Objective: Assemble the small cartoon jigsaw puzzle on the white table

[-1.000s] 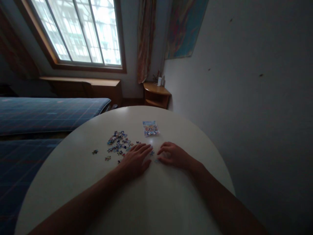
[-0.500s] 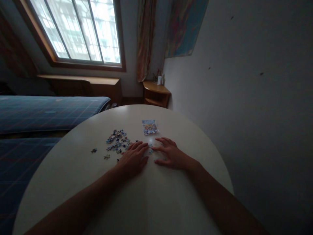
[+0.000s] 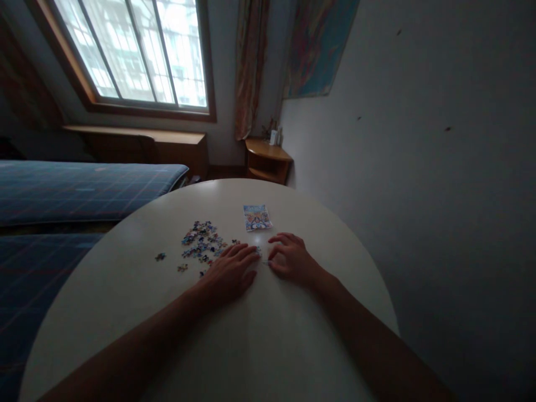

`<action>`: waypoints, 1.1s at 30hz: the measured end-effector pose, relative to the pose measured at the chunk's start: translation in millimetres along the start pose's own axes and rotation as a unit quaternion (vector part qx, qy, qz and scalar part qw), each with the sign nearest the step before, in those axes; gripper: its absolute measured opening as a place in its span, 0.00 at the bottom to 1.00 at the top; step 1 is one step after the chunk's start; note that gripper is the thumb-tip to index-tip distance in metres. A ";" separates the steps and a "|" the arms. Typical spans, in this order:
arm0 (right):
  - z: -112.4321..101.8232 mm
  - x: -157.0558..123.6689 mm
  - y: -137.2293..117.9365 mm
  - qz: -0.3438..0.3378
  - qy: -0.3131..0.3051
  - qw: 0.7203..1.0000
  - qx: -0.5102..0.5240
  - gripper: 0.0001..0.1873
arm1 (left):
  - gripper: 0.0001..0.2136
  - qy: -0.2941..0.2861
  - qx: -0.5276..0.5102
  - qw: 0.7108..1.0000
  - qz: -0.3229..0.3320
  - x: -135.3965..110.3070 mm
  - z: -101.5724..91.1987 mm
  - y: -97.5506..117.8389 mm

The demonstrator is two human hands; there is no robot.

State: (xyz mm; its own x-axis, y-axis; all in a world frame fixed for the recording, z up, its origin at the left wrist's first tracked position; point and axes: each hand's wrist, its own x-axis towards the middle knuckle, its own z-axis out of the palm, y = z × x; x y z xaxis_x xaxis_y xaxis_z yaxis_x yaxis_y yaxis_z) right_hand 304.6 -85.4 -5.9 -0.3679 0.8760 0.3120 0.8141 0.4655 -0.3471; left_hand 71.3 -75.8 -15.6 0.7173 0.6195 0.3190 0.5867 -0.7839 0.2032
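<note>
Both my hands rest on a round white table (image 3: 259, 346). My left hand (image 3: 228, 273) lies flat, fingers stretched out, at the near right edge of a heap of loose jigsaw pieces (image 3: 201, 245). My right hand (image 3: 293, 259) sits just to its right with the fingers curled down, the fingertips pressing on a small piece (image 3: 260, 252) between the two hands. A small colourful picture card (image 3: 257, 217) lies flat on the table just beyond my right hand.
Stray pieces (image 3: 160, 257) lie left of the heap. A bed with a blue checked cover (image 3: 79, 190) stands left of the table. A wooden corner shelf (image 3: 268, 159) and a window (image 3: 134, 53) are behind; a grey wall (image 3: 419, 167) runs along the right.
My right hand reached forward with fingers out, then curled them down again beside my left hand's fingertips. My left hand has barely shifted.
</note>
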 end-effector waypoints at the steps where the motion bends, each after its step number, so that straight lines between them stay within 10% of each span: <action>1: 1.3 2.3 -0.4 0.020 0.011 1.000 -0.009 0.04 | 0.18 0.000 0.001 1.000 -0.003 0.1 0.4 0.1; 10: 9.4 20.3 -4.3 0.115 0.053 0.991 -0.031 0.06 | 0.16 0.003 -0.002 1.000 0.001 1.3 -2.5 2.2; 33: -26.1 -4.8 35.3 0.006 0.043 0.997 0.057 0.07 | 0.08 0.050 -0.018 0.997 -0.054 -12.0 -21.3 -41.4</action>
State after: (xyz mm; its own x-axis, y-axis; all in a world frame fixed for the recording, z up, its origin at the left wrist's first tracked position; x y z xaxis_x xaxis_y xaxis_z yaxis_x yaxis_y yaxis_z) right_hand 346.8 -76.4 3.5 -0.3138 0.8700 0.3803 0.7601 0.4703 -0.4485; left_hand 30.4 -51.7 -8.0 0.6090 0.6947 0.3829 0.6432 -0.7149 0.2741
